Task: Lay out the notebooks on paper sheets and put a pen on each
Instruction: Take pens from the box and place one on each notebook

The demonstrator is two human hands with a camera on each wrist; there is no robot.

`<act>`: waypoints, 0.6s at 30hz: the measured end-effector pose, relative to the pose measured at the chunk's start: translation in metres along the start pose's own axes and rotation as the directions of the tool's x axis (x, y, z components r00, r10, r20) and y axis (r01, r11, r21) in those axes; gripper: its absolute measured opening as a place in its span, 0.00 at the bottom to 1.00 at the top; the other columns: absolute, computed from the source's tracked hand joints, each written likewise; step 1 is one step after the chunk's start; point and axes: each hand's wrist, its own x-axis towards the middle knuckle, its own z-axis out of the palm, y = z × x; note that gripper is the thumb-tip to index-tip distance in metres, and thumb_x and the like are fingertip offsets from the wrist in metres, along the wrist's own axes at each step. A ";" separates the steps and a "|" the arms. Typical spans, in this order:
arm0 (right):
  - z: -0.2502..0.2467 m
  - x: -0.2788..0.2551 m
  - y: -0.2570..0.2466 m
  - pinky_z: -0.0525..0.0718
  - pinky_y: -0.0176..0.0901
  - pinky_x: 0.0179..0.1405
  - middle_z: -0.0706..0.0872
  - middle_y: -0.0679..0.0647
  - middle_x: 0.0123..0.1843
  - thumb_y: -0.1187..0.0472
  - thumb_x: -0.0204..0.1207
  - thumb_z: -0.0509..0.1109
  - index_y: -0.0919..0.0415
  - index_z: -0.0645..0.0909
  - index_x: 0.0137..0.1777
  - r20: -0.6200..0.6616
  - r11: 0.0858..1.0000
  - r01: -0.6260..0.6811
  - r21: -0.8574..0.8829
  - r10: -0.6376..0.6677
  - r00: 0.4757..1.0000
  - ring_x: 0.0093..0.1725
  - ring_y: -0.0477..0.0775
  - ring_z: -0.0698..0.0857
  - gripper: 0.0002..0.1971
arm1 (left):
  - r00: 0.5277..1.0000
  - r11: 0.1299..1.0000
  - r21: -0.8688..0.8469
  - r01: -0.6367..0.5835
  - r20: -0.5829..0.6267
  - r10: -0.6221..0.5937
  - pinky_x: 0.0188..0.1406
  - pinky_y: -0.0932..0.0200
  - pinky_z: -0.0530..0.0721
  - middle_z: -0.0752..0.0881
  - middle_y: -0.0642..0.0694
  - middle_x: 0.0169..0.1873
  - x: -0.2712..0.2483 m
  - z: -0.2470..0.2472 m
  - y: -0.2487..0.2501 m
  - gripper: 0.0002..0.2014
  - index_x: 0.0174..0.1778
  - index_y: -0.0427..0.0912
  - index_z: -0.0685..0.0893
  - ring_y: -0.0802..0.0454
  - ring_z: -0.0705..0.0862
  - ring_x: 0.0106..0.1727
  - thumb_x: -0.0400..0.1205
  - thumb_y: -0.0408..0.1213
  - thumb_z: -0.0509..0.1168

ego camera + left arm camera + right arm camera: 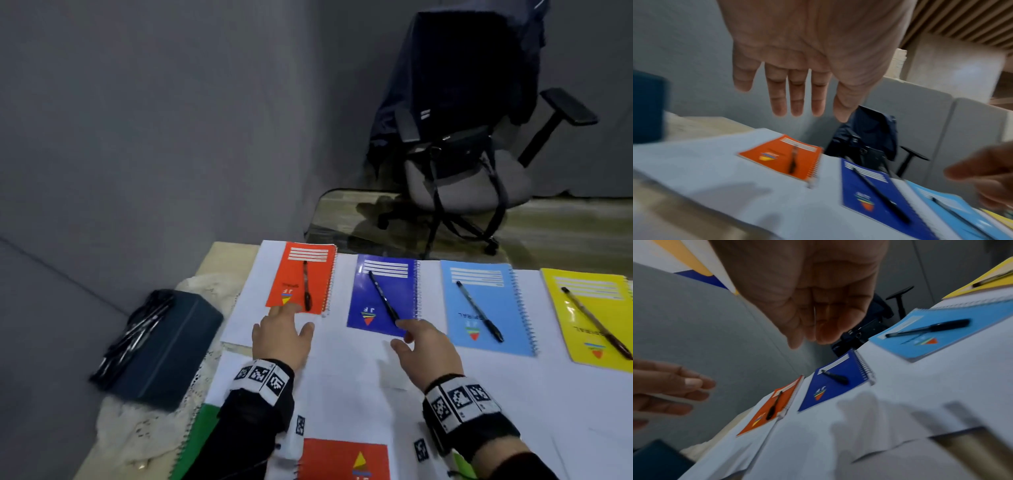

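Four spiral notebooks lie in a row on white paper sheets [359, 370], each with a pen on its cover: orange notebook [291, 274] with a black pen [306, 286], dark blue notebook [404, 294] with a pen [383, 296], light blue notebook [496, 329], and yellow notebook [582, 329]. My left hand [291, 320] hovers just in front of the orange notebook, its fingers [797, 97] straight and empty. Near the dark blue notebook's front edge, my right hand [402, 334] hangs above the paper with loosely curled fingers [824, 331] that hold nothing.
A dark box [178, 349] with several pens on it sits on a lace cloth at the table's left edge. A red notebook [342, 459] and a green one [202, 431] lie at the near edge under my arms. An office chair [462, 154] stands behind the table.
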 end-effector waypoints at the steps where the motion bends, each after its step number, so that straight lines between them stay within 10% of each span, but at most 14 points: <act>1: 0.008 0.001 -0.011 0.78 0.41 0.54 0.83 0.50 0.59 0.55 0.79 0.68 0.51 0.78 0.70 0.016 1.000 0.015 -0.010 -0.015 1.000 0.59 0.52 0.82 0.19 | 0.999 0.999 -0.004 0.037 -0.019 -0.037 0.68 0.49 0.74 0.78 0.48 0.67 0.001 -0.009 -0.016 0.19 0.69 0.53 0.77 0.46 0.80 0.64 0.82 0.48 0.63; 11: 0.065 0.003 -0.080 0.82 0.43 0.56 0.86 0.49 0.57 0.54 0.77 0.69 0.50 0.82 0.63 0.118 0.993 0.105 -0.053 -0.098 0.988 0.58 0.52 0.84 0.14 | 0.909 0.960 -0.055 0.275 -0.311 -0.278 0.55 0.42 0.80 0.79 0.35 0.64 0.019 -0.071 -0.159 0.15 0.64 0.40 0.82 0.35 0.79 0.61 0.80 0.31 0.65; 18: 0.080 0.000 -0.092 0.80 0.41 0.56 0.85 0.49 0.58 0.53 0.78 0.69 0.49 0.82 0.63 0.138 0.986 0.117 -0.121 -0.100 0.985 0.58 0.50 0.83 0.14 | 0.882 0.906 0.033 0.422 -0.247 -0.401 0.62 0.39 0.76 0.77 0.36 0.67 0.050 -0.093 -0.225 0.23 0.74 0.42 0.75 0.34 0.75 0.67 0.81 0.29 0.61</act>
